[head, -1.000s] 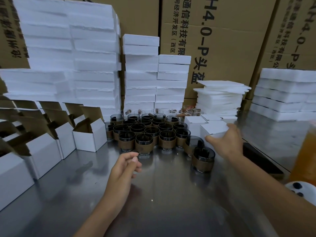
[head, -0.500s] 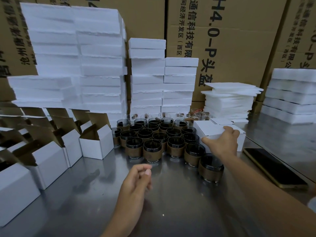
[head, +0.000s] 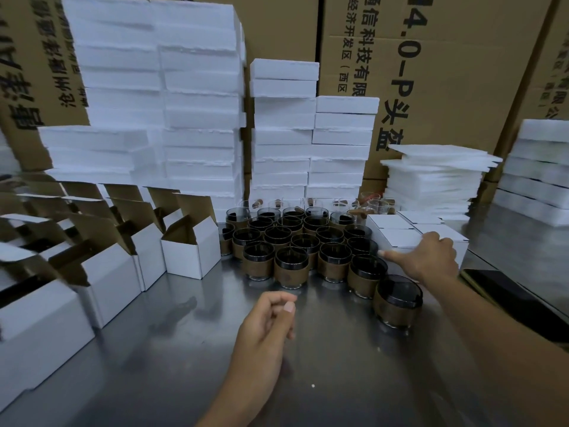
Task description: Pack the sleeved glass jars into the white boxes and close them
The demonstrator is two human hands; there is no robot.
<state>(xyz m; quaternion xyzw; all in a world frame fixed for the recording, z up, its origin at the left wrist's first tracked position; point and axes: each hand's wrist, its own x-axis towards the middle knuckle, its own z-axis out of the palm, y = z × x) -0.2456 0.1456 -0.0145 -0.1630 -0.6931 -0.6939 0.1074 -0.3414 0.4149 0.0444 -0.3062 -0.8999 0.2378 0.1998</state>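
Brown cartons (head: 446,72) are standing along the far wall, their black print cut off by the frame and by what is piled in front. Stacks of white foam slabs (head: 154,87) are rising against them, with another stack (head: 542,167) running out of view at far right. The steel surface (head: 154,349) is carrying everything, and its near part is reflecting dim shapes.

Open white boxes (head: 191,251) are lining the left side with their brown flaps up. The nearer ones are blurring, and their insides are too dark to read. A pile of thin foam sheets (head: 437,177) is sitting far right of centre.

The sleeved glass jars (head: 291,266) are crowding together at the middle, touching one another, with one jar (head: 397,303) standing just apart at the near right. Behind them some bare glasses (head: 372,201) are showing only in part.

Closed white boxes (head: 397,238) are sitting just right of the jars. My right hand (head: 428,257) is holding the nearest of them, fingers (head: 441,240) bending down onto its top and thumb stretching left along its near edge; the hand is hiding that corner.

A dark phone (head: 508,300) is lying at the right, half covered by my forearm. My left hand (head: 264,331) is hovering over the near surface, fingers loosely curling and holding nothing.
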